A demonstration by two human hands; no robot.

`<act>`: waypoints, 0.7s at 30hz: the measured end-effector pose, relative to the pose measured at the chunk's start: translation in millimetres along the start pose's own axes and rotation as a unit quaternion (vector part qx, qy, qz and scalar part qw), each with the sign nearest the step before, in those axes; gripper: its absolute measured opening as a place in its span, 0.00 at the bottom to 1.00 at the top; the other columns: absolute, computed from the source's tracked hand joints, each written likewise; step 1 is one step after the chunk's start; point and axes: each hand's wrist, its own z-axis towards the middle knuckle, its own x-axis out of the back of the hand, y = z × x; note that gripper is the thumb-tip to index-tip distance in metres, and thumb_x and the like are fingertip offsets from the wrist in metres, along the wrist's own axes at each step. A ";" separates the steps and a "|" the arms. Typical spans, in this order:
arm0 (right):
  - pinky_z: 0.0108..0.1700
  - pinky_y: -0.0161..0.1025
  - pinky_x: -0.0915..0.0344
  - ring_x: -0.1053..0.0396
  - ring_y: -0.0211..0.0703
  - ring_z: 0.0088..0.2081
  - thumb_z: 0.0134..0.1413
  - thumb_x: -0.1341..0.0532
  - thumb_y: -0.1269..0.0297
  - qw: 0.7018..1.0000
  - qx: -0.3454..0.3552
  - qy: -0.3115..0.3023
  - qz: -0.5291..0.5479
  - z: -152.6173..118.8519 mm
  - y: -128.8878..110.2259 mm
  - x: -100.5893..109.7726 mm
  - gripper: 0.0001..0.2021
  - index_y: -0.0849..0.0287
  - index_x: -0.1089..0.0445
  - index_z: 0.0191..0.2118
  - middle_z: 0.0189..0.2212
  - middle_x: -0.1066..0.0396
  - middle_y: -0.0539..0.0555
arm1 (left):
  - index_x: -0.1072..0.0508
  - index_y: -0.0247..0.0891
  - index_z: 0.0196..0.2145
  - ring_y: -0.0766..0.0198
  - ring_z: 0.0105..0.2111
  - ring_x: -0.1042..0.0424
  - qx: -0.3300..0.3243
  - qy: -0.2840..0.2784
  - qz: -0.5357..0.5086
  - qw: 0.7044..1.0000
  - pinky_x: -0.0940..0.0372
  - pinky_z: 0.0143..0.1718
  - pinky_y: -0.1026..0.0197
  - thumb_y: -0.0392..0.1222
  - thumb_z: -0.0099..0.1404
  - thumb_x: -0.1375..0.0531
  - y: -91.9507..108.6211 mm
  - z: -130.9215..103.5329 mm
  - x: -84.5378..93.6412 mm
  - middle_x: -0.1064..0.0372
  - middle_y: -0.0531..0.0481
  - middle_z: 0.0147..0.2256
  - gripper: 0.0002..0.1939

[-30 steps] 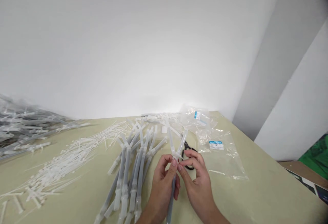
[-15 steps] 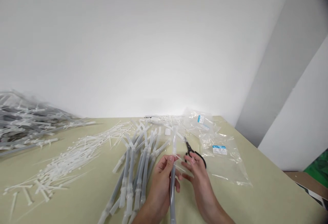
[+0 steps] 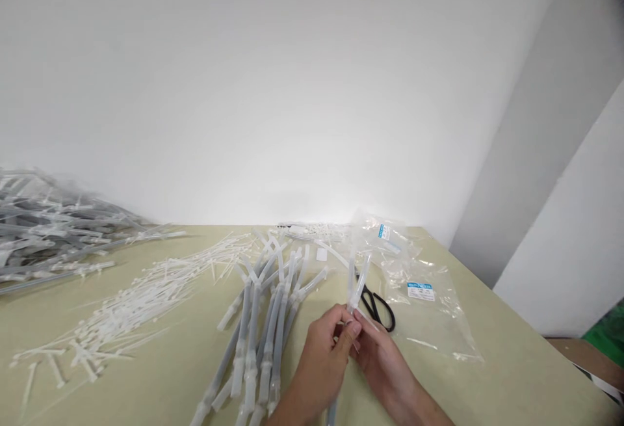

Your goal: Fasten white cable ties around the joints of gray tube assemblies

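Note:
A translucent tube assembly with a forked upper end (image 3: 359, 283) stands up between my hands, and its grey tube (image 3: 331, 413) shows below them. My left hand (image 3: 326, 354) is closed round it just under the fork, thumb and fingers pinched. My right hand (image 3: 383, 364) presses against it from the right with its fingers together. A thin white cable tie (image 3: 367, 320) sticks out at the joint, beside the right fingers. To the left of my hands lies a bundle of finished-looking grey tube assemblies (image 3: 266, 322) with white joints. Black scissors (image 3: 375, 306) lie just behind my right hand.
Loose white cable ties (image 3: 131, 296) spread over the green table (image 3: 507, 374) at left. A larger heap of grey tubes (image 3: 53, 231) lies at the far left. Clear plastic bags (image 3: 439, 315) with blue labels are at right, and small white parts (image 3: 322, 231) lie near the wall.
My hands have come together at the joint; the right one was apart with spread fingers before. The tube has turned so both fork arms show, and it has shifted a little right.

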 end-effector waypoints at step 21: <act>0.09 0.27 0.55 0.49 0.29 0.08 0.48 0.43 0.41 0.968 -0.012 0.042 -0.246 -14.2 -9.2 -11.7 0.23 0.61 0.33 0.34 0.11 0.40 0.43 | 0.29 0.36 0.45 0.70 0.19 0.42 0.102 0.373 -0.108 0.916 0.45 0.22 0.67 0.53 0.60 0.46 -13.5 24.1 64.8 0.45 0.58 0.19 0.22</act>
